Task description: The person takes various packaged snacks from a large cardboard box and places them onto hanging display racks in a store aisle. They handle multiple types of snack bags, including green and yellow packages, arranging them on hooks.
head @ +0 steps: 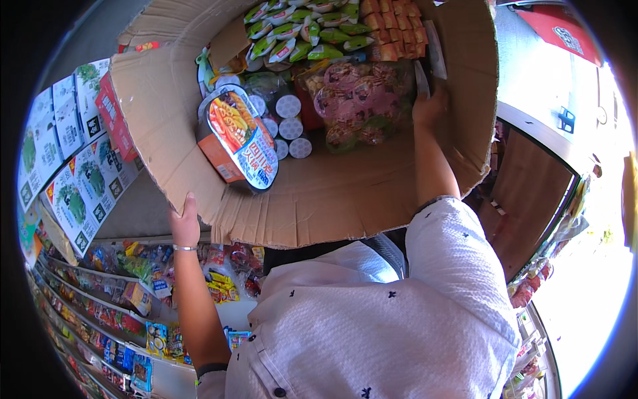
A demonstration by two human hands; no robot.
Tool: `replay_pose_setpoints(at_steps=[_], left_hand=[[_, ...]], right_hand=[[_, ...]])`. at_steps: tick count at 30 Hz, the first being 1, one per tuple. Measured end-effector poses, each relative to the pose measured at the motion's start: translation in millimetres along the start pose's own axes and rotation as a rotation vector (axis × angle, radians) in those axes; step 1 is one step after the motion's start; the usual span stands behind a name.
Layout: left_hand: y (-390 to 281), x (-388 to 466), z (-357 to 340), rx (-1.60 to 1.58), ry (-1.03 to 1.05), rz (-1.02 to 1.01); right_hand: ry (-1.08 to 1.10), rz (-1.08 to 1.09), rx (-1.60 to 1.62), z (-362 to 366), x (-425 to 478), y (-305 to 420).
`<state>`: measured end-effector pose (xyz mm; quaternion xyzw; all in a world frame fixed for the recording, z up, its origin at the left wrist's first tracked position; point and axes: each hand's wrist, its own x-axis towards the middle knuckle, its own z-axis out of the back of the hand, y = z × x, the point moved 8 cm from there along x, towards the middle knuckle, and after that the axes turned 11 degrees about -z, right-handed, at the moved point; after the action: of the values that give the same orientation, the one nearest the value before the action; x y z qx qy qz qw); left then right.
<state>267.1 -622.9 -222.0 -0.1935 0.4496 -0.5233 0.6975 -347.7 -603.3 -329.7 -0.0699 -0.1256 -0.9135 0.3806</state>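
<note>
A large open cardboard box [319, 199] lies before me, packed with goods. My left hand [185, 222] grips the edge of its near left flap, thumb on top. Inside, by the right wall, my right hand [431, 107] is closed around the lower end of a flat pale packet [422, 80]; its fingers are partly hidden. A similar pale packet [436, 50] stands just beyond. To the left, an instant hot pot box [241, 137] with a printed lid leans tilted. Beside it are several round white-lidded tubs [289, 117] and a bag of pink-wrapped cups [354, 102].
Green-and-white snack packets [309, 30] and orange packets [396, 30] fill the box's far end. Printed cartons [75, 164] stand left of the box, next to a red box [113, 117]. Shelves of packaged snacks [114, 319] run along the lower left. A brown wooden panel [531, 194] stands right.
</note>
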Motion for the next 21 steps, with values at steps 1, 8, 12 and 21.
replay_pose_setpoints(at_steps=[1, 8, 12, 21], left_hand=[[-5.8, 4.3, -0.6, 0.016, 0.004, -0.022], [-14.0, -0.3, 0.0, 0.119, -0.002, 0.030], [11.4, 0.5, 4.8, 0.026, 0.000, 0.062], [-16.5, -3.3, 5.7, 0.128, -0.046, 0.109]], right_hand=[[-0.020, -0.095, -0.044, -8.4, -2.9, -26.4], [0.578, -0.509, -0.257, -75.2, -13.0, -71.3], [0.735, -0.557, -0.271, -117.2, -18.6, -113.5], [0.246, -0.086, -0.429, -68.3, -13.6, -35.2]])
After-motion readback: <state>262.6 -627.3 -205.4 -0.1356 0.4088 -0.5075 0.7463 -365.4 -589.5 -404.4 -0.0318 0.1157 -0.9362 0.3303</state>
